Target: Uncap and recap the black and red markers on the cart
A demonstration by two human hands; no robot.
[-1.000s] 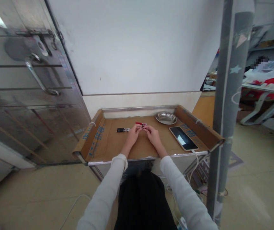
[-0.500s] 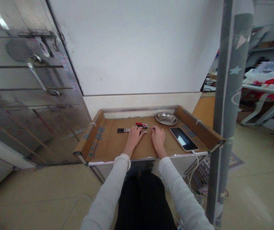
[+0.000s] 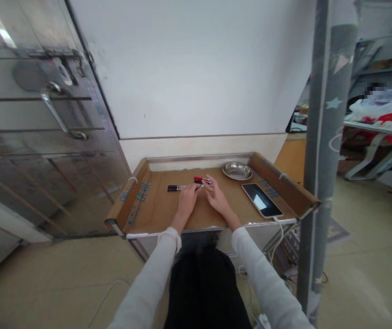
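Note:
My left hand [image 3: 187, 200] is closed around a pen whose light tip [image 3: 201, 186] sticks out to the right past the fingertips. My right hand [image 3: 217, 199] has come in close beside it, fingers bent at that tip; whatever lies between them is too small to make out. Just beyond the fingers lies a red pen [image 3: 198, 178], partly covered by my right fingertips. To the left, black pens [image 3: 173, 188] lie side by side on the cardboard, their right ends running behind my left hand.
The cardboard-lined table [image 3: 161, 214] has raised side flaps. A round metal dish [image 3: 237, 171] stands at the back right. Nearer, a phone [image 3: 262, 200] lies with a white cable [image 3: 279, 228] hanging over the front edge. A grey pole [image 3: 329, 151] rises at the right.
My right hand has moved left, from apart to meeting my left hand at the pen tip. My left hand has shifted slightly left and tilted the pen's tip up.

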